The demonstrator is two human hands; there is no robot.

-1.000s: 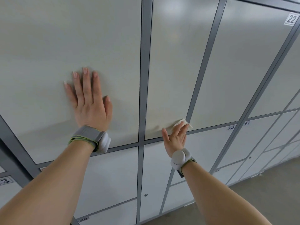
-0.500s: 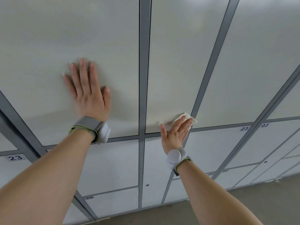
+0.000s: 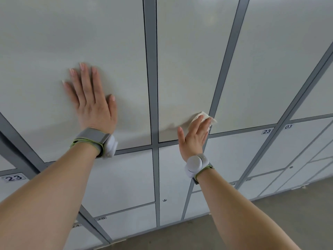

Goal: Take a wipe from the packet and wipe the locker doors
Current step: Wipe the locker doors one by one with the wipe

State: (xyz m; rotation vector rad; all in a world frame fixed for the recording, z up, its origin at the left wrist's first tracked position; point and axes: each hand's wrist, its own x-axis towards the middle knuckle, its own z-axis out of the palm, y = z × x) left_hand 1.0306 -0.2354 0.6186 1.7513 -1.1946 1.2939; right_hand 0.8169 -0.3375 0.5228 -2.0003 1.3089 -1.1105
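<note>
- My left forearm (image 3: 45,204) enters from the lower left of the frame and my right forearm (image 3: 243,213) from the lower right. Both are bare and reach up toward the lockers.
- Each wrist carries a strapped device: a grey band with a green edge (image 3: 93,140) on the left and a round white unit (image 3: 195,164) on the right.
- My left hand (image 3: 91,105) lies flat on the large door at centre left (image 3: 72,33). The fingers are straight and close together, the thumb is out to the side, and the hand holds nothing.
- My right hand (image 3: 193,138) is flat, with straight fingers pressing the wipe (image 3: 201,115) against the middle door (image 3: 185,60).
- The wipe is a small pale crumpled piece that shows past my fingertips. It sits at the lower right corner of that door, just beside the slanted grey frame strip (image 3: 225,60). Its right tip reaches the strip.
- A smaller door below, at lower centre, has a round metal lock (image 3: 164,200).
- Number labels are legible: "23" (image 3: 13,178) at the left edge, "20" (image 3: 101,218) at the bottom, and "23" (image 3: 266,131) and "03" (image 3: 288,126) at right.
- More lockers run off toward the right edge, above a grey floor (image 3: 279,219).
</note>
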